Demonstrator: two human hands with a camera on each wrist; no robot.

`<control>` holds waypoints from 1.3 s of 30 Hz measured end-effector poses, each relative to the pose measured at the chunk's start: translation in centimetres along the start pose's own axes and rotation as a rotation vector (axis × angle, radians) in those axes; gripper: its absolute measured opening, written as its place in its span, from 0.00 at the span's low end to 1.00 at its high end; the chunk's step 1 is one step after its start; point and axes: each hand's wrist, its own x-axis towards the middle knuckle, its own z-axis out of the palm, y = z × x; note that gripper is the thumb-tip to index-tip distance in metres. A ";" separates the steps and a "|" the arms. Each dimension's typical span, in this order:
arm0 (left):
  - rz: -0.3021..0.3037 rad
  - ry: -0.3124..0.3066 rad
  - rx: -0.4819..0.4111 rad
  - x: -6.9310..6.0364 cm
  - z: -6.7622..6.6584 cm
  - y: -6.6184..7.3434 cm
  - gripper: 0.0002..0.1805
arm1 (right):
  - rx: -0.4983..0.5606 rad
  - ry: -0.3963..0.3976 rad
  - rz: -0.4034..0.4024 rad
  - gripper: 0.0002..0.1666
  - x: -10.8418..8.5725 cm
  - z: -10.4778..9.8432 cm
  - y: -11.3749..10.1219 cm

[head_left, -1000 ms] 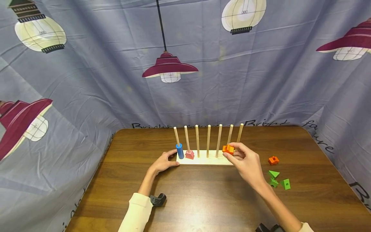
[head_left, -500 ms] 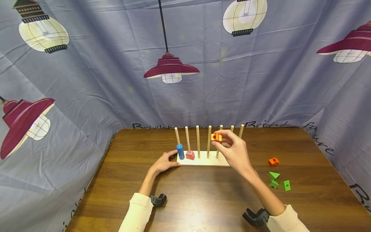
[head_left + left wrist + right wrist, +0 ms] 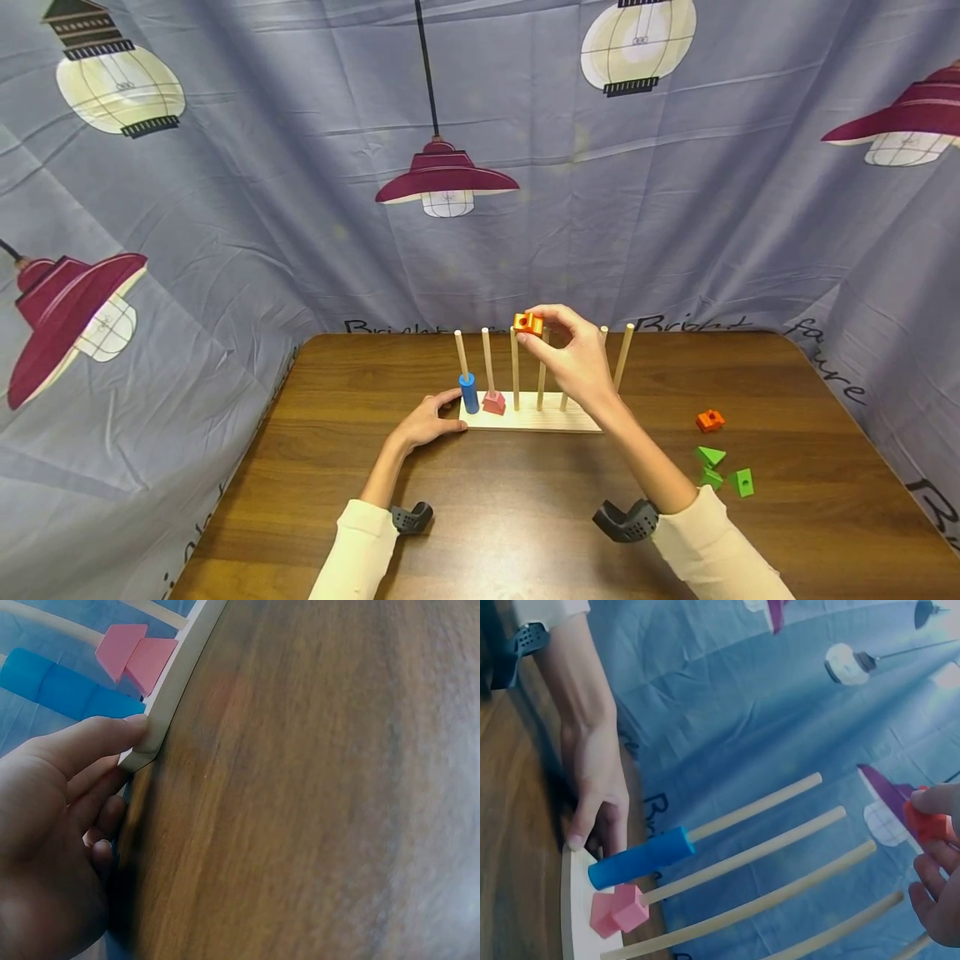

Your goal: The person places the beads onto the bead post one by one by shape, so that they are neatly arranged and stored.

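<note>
A wooden peg board [image 3: 525, 418] with several upright rods stands on the table. Stacked blue cylinders [image 3: 468, 394] sit on its leftmost rod, and pink blocks [image 3: 493, 403] on the rod beside it. My left hand [image 3: 422, 423] grips the board's left end, thumb at the front corner [image 3: 135, 731] and fingers behind. High over the board, my right hand [image 3: 573, 354] pinches an orange notched block [image 3: 528, 323] with a round hole facing the head camera. That block is near the top of the third rod; whether it touches cannot be told. My right hand hides parts of the right-hand rods.
Another orange block [image 3: 709, 420] lies on the table to the right of the board. Several green blocks [image 3: 711, 457] lie in front of it. A patterned grey-blue curtain [image 3: 480, 267] hangs behind the table [image 3: 480, 500].
My right hand has carried the orange block left and upward, from low by the right-hand rods to near the third rod's top. My left hand has stayed at the board's end.
</note>
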 end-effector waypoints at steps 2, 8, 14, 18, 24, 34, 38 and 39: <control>0.004 -0.001 0.002 0.0 0.0 -0.1 0.39 | 0.001 0.007 0.009 0.15 0.3 0.4 0.3; 0.013 0.004 -0.007 0.0 0.0 0.0 0.39 | 0.027 0.001 0.072 0.16 1.3 1.5 0.8; 0.027 -0.003 -0.002 0.1 0.1 0.0 0.38 | 0.080 -0.026 0.148 0.18 1.6 2.2 1.6; 0.027 -0.004 -0.003 0.1 0.0 0.1 0.38 | 0.117 -0.037 0.184 0.18 1.5 2.4 2.1; 0.029 -0.004 0.000 0.1 0.0 0.0 0.38 | 0.144 -0.027 0.213 0.19 1.3 2.7 2.7; 0.024 -0.001 0.003 0.1 0.0 -0.2 0.39 | 0.238 -0.034 0.356 0.23 0.2 2.9 3.6; 0.013 0.004 0.000 0.1 0.0 0.0 0.39 | 0.253 -0.031 0.383 0.22 -0.4 3.1 4.7; 0.010 0.005 0.000 0.1 0.0 0.0 0.39 | 0.254 -0.031 0.390 0.21 -0.6 3.2 5.1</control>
